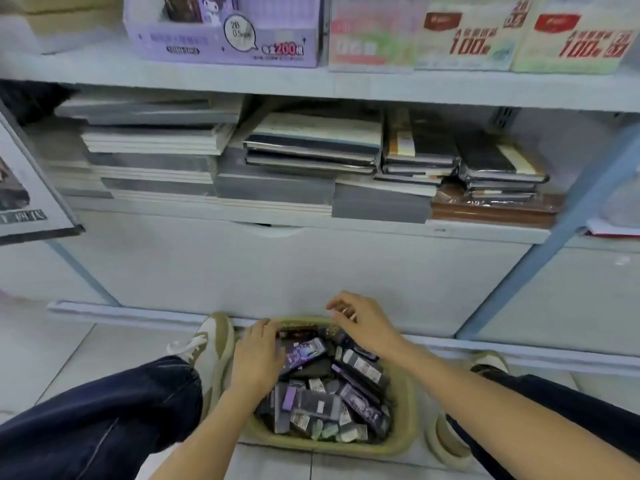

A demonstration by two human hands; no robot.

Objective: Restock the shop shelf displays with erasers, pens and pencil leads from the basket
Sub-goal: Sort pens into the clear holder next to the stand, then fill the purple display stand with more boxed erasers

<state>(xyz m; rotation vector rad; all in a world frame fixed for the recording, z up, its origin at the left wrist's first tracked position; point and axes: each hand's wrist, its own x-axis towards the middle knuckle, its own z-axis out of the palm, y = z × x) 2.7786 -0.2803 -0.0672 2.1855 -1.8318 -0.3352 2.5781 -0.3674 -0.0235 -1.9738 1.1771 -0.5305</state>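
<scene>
The green basket [410,417] sits on the tiled floor [52,358] between my feet, just near the foot of the shelf unit and heaped with dark and purple stationery packs [360,370]; pale green erasers [332,432] lie at its near edge. My left hand [256,358] reaches into the far left corner, fingers nearly straight and resting on the packs, thumb beside a long purple pack [304,353]. My right hand [363,323] hovers over the far rim, fingers loosely curled and holding nothing. On the upper shelf [311,85], a purple lead display box [221,41] stands far left of centre.
</scene>
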